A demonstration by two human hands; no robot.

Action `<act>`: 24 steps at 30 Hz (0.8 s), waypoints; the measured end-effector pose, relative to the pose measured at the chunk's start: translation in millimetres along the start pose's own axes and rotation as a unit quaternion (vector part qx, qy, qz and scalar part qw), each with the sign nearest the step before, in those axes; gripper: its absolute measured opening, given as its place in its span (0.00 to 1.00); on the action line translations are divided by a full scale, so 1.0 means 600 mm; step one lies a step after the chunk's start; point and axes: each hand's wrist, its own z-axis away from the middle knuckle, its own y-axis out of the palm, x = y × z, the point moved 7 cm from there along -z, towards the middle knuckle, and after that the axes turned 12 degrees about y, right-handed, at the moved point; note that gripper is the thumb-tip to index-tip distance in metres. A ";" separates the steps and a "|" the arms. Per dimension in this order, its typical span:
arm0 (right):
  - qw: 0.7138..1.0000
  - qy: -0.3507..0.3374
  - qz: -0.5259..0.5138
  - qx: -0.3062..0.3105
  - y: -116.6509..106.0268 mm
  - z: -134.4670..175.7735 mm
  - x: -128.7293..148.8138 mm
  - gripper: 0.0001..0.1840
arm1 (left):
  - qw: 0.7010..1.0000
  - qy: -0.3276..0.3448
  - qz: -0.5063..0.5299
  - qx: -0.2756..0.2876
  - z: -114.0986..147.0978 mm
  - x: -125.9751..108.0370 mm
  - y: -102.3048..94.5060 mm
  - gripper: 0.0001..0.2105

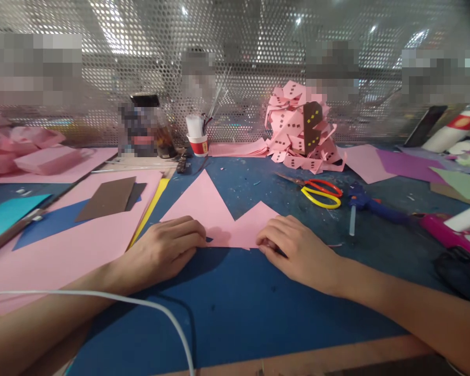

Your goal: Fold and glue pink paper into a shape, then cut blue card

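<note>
One pink paper (223,227) lies with long axis left to right, two peaks (203,196) pointing away, its near side pinched by left hand (177,243) and right hand (295,243).

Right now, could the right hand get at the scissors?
Probably yes: the scissors lie just beyond the right hand, with nothing on top, though it would likely have to leave the pink paper.

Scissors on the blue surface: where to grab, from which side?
Grip the scissors by the red loop and yellow loop, probably best with the right hand from the near side, above. They lie with the blades pointing left and away, so the loops are the nearer end; the blue glue gun crowds their right.
</note>
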 end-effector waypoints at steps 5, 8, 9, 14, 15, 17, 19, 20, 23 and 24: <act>0.998 -0.028 0.052 -0.015 -0.004 0.001 0.007 0.05 | 1.000 0.001 -0.014 -0.001 -0.001 0.000 0.003 0.11; 0.992 -0.063 0.111 -0.022 -0.007 0.004 0.015 0.08 | 1.000 -0.006 -0.015 -0.005 -0.004 0.000 0.004 0.10; 0.989 -0.072 0.128 -0.022 -0.007 0.005 0.017 0.09 | 1.000 -0.008 -0.014 -0.005 -0.005 -0.001 0.004 0.10; 0.972 -0.100 0.211 -0.016 -0.001 0.010 0.021 0.09 | 1.000 -0.004 -0.006 -0.017 -0.012 -0.006 0.001 0.10; 0.969 -0.105 0.223 -0.015 0.000 0.010 0.022 0.09 | 1.000 -0.003 -0.005 -0.021 -0.014 -0.007 0.000 0.10; 0.964 -0.115 0.240 -0.013 0.001 0.012 0.025 0.10 | 1.000 -0.001 -0.007 -0.026 -0.019 -0.010 0.001 0.08; 0.960 -0.123 0.251 -0.012 0.001 0.012 0.028 0.10 | 0.999 0.008 -0.013 -0.028 -0.024 -0.015 0.004 0.07; 0.959 -0.125 0.253 -0.012 0.000 0.012 0.029 0.10 | 0.999 0.014 -0.016 -0.028 -0.026 -0.018 0.006 0.07; 0.961 -0.121 0.249 -0.012 -0.002 0.010 0.030 0.10 | 0.999 0.031 -0.020 -0.024 -0.032 -0.023 0.014 0.06; 0.962 -0.117 0.245 -0.012 -0.002 0.009 0.029 0.10 | 0.999 0.031 -0.019 -0.026 -0.033 -0.021 0.014 0.06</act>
